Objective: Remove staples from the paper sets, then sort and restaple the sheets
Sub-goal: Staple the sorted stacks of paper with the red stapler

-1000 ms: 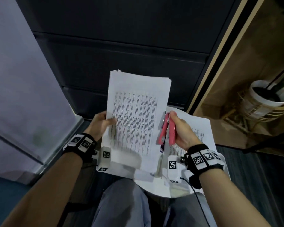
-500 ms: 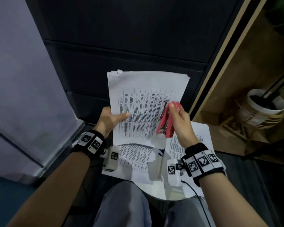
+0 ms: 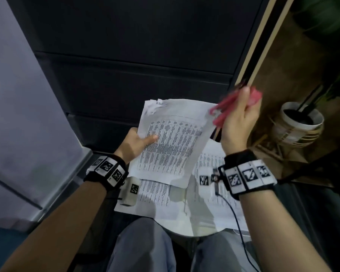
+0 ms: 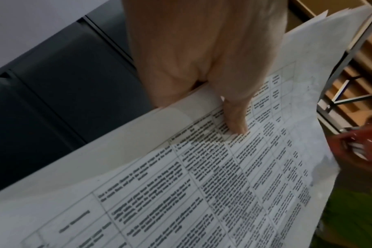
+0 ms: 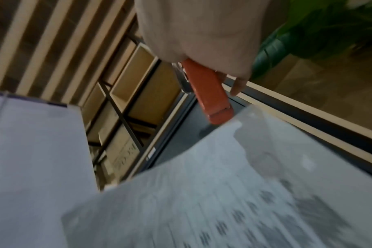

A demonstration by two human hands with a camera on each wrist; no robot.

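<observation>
1. Nearest the person, loose printed sheets (image 3: 214, 201) lay spread on the small round table (image 3: 188, 230) over the lap, some way below both hands.

2. Up a level, the left hand (image 3: 134, 143) held the paper set (image 3: 171, 142) in mid-air at its left edge, thumb curled across the printed face and fingers behind. A firm pinch, and it needed to stay firm so the sheets would not fan.

3. The set's top-left corner looked crumpled and torn. Squaring that corner would have been wise before any fresh staple went in.

4. Farthest out, the right hand (image 3: 238, 122) had its grip wrapped round the pink stapler (image 3: 224, 110), raised at the set's top-right corner. Blur hid whether its mouth had actually taken in the paper.

5. My read: the corner should sit fully inside the mouth, edges flush, before one clean squeeze.
</observation>
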